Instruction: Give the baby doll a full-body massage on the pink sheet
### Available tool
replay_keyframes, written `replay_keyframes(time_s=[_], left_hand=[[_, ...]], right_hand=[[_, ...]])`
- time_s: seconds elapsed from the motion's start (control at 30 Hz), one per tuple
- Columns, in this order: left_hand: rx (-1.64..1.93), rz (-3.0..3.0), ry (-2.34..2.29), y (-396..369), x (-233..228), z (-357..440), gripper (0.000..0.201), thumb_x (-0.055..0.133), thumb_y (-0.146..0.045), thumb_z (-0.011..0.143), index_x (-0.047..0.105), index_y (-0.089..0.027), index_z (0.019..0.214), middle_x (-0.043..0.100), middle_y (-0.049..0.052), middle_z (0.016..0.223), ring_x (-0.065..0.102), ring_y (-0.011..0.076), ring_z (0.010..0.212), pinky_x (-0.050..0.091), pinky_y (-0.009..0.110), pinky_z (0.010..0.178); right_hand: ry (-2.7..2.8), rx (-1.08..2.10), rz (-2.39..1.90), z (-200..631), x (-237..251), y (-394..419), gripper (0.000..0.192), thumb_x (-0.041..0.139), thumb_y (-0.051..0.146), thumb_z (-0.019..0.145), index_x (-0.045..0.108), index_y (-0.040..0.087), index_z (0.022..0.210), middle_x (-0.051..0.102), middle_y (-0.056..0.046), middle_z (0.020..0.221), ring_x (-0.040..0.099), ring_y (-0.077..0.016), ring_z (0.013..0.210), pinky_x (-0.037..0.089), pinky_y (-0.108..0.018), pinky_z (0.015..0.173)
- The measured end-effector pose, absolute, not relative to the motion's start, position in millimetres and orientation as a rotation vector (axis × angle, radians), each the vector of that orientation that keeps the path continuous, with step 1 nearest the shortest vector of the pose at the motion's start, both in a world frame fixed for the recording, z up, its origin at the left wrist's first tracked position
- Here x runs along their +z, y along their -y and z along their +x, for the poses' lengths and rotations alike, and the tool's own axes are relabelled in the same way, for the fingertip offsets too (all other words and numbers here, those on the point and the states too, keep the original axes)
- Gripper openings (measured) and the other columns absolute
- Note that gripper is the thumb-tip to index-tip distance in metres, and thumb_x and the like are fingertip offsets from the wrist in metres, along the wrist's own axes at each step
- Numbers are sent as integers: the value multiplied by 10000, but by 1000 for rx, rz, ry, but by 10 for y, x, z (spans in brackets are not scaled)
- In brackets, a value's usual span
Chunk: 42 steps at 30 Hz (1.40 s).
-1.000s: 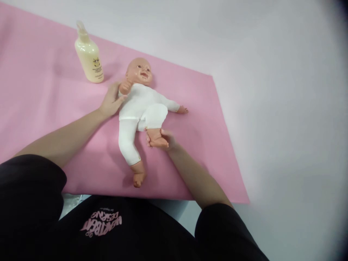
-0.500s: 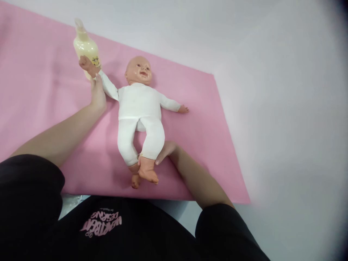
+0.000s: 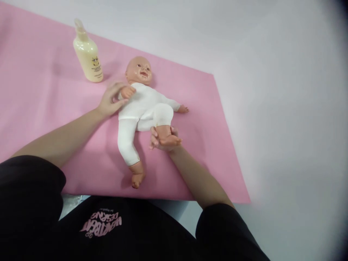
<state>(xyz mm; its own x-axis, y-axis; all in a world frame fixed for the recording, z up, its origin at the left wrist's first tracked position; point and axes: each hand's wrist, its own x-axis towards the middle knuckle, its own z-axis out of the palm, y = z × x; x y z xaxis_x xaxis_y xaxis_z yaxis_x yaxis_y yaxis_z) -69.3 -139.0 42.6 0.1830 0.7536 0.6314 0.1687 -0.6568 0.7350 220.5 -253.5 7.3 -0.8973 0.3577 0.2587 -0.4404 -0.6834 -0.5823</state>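
A baby doll (image 3: 144,98) in a white cloth body lies on its back on a pink mat (image 3: 201,152). My left hand (image 3: 112,98) is closed around the doll's arm at the left of the view, whose small hand (image 3: 127,92) rests across its chest. Under the doll's lower leg at the right, my right hand (image 3: 163,139) grips the ankle, and that leg is bent up with its knee over the belly. The doll's other leg (image 3: 127,145) lies stretched toward me, and its other arm (image 3: 174,104) points out to the right.
A pale yellow pump bottle (image 3: 91,59) stands on the mat beyond my left hand. The mat's right edge slants down past my right forearm, with a white surface (image 3: 272,108) beyond it. My black shirt (image 3: 122,232) is at the near edge.
The doll's left-of-view arm has swung from beside the bottle onto its chest with my left hand. My right hand has raised the held leg, bending its knee upward and rightward.
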Motion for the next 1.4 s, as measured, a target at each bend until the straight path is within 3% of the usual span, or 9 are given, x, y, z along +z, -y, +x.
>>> replay_keyframes(time_s=[0.13,0.3,0.7,1.03,1.17,1.4], left_hand=[[1187,2469,-767,1496,496,-658,521,733,-693,847,751,-275,1158,723,114,1307,639,360,1232,439,602,1135],[1103,2547,-823,1498,500,-647,448,712,-560,795,747,-300,1158,724,100,1309,629,378,1260,430,600,1136],[1106,2617,-770,1484,486,-656,454,686,-426,735,737,-287,1164,735,99,1312,633,378,1256,437,600,1129],[1091,2585,-767,1502,512,-614,382,713,-448,737,742,-305,1090,757,73,1255,630,396,1237,411,649,1131],[1086,2589,-768,1501,518,-615,379,710,-460,737,746,-306,1081,759,69,1256,631,400,1240,413,647,1131],[1157,2556,-838,1523,456,-624,512,689,-556,806,697,-270,1230,722,122,1298,611,394,1268,404,634,1154]], right_hand=[[823,2349,-284,2207,205,2565,460,533,665,936,548,207,970,647,23,678,650,-160,582,597,-321,669],[726,2193,-626,2129,332,2587,574,259,667,1028,574,204,900,528,48,602,478,-123,475,530,-289,575],[708,2187,-762,2064,424,2605,699,154,576,1090,664,157,860,551,30,613,466,-94,446,506,-243,536],[722,2195,-772,2059,415,2590,627,318,652,1066,671,172,867,578,42,614,493,-98,450,537,-253,540],[735,2182,-772,2054,413,2588,614,308,629,1075,668,169,885,579,40,617,494,-96,452,541,-250,547],[810,2261,-648,2140,304,2593,546,325,625,1047,625,173,996,649,16,662,608,-134,526,601,-304,625]])
